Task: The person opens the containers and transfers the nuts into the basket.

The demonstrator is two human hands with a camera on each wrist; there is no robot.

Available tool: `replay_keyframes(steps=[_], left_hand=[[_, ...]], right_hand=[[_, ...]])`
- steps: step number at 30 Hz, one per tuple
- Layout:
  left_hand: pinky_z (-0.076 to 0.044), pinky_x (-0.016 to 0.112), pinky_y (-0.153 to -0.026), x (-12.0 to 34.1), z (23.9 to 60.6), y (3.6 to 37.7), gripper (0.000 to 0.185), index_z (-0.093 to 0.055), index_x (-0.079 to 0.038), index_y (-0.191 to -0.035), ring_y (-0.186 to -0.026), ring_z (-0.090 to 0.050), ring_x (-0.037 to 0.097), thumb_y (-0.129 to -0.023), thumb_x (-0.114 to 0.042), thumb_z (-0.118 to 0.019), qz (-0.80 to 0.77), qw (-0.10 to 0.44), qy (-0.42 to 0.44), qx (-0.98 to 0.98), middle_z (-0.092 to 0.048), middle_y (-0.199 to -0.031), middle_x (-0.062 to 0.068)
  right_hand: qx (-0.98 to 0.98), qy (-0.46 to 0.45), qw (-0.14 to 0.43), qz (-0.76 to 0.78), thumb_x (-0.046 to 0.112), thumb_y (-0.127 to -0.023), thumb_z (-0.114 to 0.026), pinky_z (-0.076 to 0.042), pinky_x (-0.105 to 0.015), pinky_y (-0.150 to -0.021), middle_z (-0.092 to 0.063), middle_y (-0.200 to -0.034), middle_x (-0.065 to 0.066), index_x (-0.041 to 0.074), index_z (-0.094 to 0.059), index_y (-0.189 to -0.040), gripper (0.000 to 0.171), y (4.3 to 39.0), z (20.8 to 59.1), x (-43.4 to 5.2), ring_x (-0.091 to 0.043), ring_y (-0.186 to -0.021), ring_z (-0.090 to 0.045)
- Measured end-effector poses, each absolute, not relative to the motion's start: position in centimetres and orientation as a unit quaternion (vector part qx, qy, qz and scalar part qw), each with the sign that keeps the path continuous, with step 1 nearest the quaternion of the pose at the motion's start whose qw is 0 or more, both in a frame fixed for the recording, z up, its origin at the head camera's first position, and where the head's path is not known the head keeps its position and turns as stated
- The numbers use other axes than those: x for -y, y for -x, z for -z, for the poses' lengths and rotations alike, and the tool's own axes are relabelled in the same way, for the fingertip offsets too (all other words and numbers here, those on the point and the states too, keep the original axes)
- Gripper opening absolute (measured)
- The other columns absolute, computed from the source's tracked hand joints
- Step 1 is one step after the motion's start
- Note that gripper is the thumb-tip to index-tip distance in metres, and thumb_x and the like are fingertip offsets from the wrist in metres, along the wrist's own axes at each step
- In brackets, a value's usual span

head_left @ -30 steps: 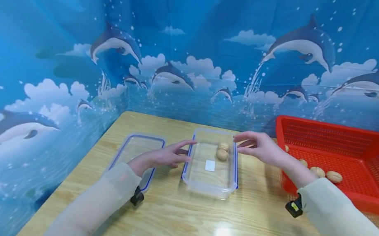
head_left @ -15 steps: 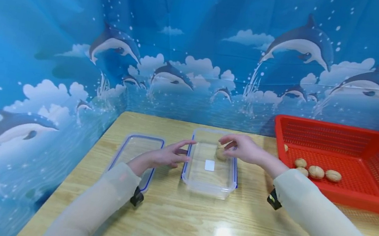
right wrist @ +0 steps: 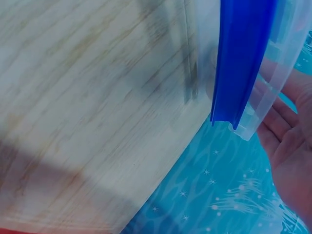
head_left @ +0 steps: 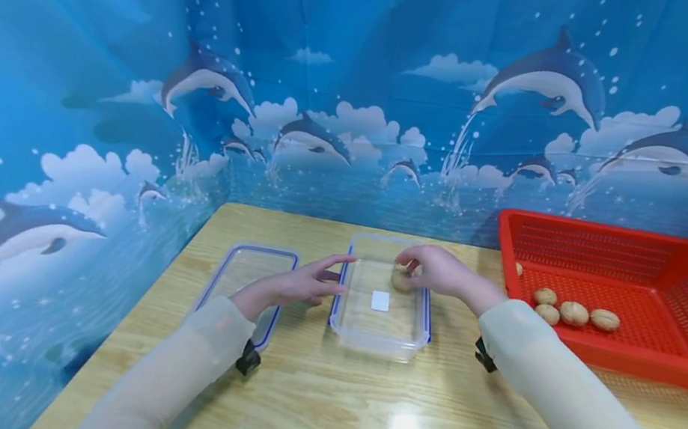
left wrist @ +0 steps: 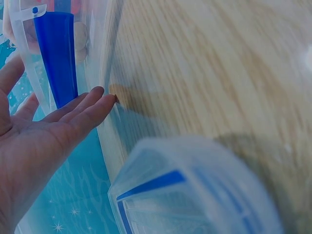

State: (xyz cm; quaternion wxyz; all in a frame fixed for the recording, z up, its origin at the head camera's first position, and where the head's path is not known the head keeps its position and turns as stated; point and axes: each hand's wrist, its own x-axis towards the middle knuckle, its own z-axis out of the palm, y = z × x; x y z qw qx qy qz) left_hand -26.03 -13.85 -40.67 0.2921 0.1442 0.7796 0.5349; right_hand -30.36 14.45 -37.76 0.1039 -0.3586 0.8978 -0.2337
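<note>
**Right hand now over the nuts in the clear box**

Since a second ago the right hand has come in from beside the red basket and settled lower over the far end of the clear box. Left hand unchanged.

Right hand: fingers curled down over a walnut lying at the far right of the box. Contact with the nut looks likely, but whether the grip actually pinches it cannot be told; fingers cover most of it. Wrist view shows only a relaxed palm behind the box's blue clip.

Left hand: fingers straight and spread, fingertips against the left wall of the box. Nothing held. Palm lies over the right edge of the box lid, which rests flat on the tabletop just left of the box.

White label on the box floor. Four walnuts in the basket, well apart from the box.
</note>
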Motion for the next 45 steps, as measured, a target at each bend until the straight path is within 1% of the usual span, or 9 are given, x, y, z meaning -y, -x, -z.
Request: replay_keyframes(steps=[4,8,12,14,16,20,32,41,45], left_hand=[[-0.044,0.034,-0.071,13.9,40.7,26.0,0.062,-0.022,-0.028,-0.155,-0.133,-0.039,0.033,-0.102,-0.02,-0.053,-0.536,0.29,-0.144,-0.78,-0.023,-0.156,0.019],[-0.042,0.033,-0.068,14.0,40.7,25.9,0.062,-0.023,-0.029,-0.155,-0.127,-0.045,0.028,-0.101,-0.02,-0.054,-0.536,0.291,-0.141,-0.78,-0.025,-0.155,0.018],[-0.039,0.031,-0.064,14.0,40.7,25.9,0.062,-0.023,-0.03,-0.154,-0.108,-0.052,0.024,-0.102,-0.018,-0.053,-0.536,0.292,-0.141,-0.78,-0.027,-0.154,0.018],[-0.039,0.031,-0.063,13.9,40.7,26.0,0.062,-0.024,-0.031,-0.154,-0.106,-0.052,0.022,-0.102,-0.018,-0.053,-0.535,0.29,-0.14,-0.781,-0.027,-0.154,0.018],[-0.039,0.031,-0.064,13.9,40.7,26.0,0.062,-0.024,-0.031,-0.154,-0.11,-0.052,0.024,-0.102,-0.018,-0.053,-0.534,0.29,-0.14,-0.781,-0.027,-0.154,0.018],[-0.044,0.033,-0.072,13.9,40.8,26.0,0.062,-0.024,-0.031,-0.154,-0.128,-0.044,0.029,-0.102,-0.019,-0.054,-0.535,0.29,-0.138,-0.782,-0.025,-0.155,0.018],[-0.043,0.034,-0.07,14.0,40.8,25.9,0.061,-0.024,-0.032,-0.154,-0.127,-0.044,0.029,-0.102,-0.018,-0.053,-0.536,0.288,-0.138,-0.781,-0.026,-0.154,0.018],[-0.045,0.045,-0.089,14.0,40.8,26.0,0.061,-0.025,-0.033,-0.154,-0.135,-0.037,0.033,-0.102,-0.02,-0.053,-0.533,0.288,-0.138,-0.783,-0.025,-0.155,0.018],[-0.046,0.044,-0.088,14.1,40.8,26.1,0.061,-0.024,-0.032,-0.154,-0.135,-0.036,0.033,-0.102,-0.021,-0.054,-0.532,0.289,-0.139,-0.784,-0.026,-0.155,0.018]], right_hand=[[-0.9,0.367,0.098,0.214,0.0,-0.086,-0.071,-0.049,-0.044,-0.088,-0.064,-0.116,-0.018,-0.005,-0.063,-0.12,0.036,30.5,37.9,-14.2,-0.031,-0.103,-0.062],[-0.902,0.373,0.091,0.197,-0.001,-0.083,-0.073,-0.049,-0.043,-0.087,-0.066,-0.112,-0.016,-0.004,-0.065,-0.117,0.034,30.7,38.1,-13.9,-0.03,-0.101,-0.063],[-0.906,0.371,0.089,0.183,-0.002,-0.082,-0.073,-0.05,-0.041,-0.086,-0.067,-0.11,-0.014,-0.003,-0.067,-0.116,0.034,30.9,38.5,-13.6,-0.027,-0.098,-0.063],[-0.906,0.371,0.092,0.182,-0.004,-0.082,-0.072,-0.051,-0.04,-0.086,-0.067,-0.11,-0.014,-0.003,-0.066,-0.116,0.034,30.9,38.6,-13.4,-0.026,-0.098,-0.064],[-0.904,0.377,0.093,0.18,-0.006,-0.081,-0.071,-0.051,-0.039,-0.085,-0.067,-0.109,-0.015,-0.004,-0.067,-0.115,0.034,30.8,38.6,-13.2,-0.026,-0.096,-0.064],[-0.897,0.39,0.094,0.183,-0.009,-0.081,-0.068,-0.052,-0.038,-0.084,-0.068,-0.11,-0.016,-0.004,-0.067,-0.114,0.033,30.4,38.6,-12.8,-0.026,-0.095,-0.065],[-0.876,0.412,0.136,0.211,0.001,-0.085,-0.069,-0.052,-0.032,-0.079,-0.067,-0.113,-0.013,0.0,-0.067,-0.117,0.032,29.3,39.6,-11.0,-0.021,-0.091,-0.066],[-0.877,0.403,0.145,0.22,0.002,-0.08,-0.075,-0.052,-0.03,-0.08,-0.066,-0.117,-0.013,-0.002,-0.065,-0.121,0.042,29.1,40.1,-10.3,-0.019,-0.089,-0.066],[-0.878,0.401,0.151,0.215,0.003,-0.079,-0.077,-0.051,-0.028,-0.079,-0.065,-0.117,-0.013,-0.002,-0.063,-0.123,0.047,29.0,40.2,-10.0,-0.016,-0.087,-0.064]])
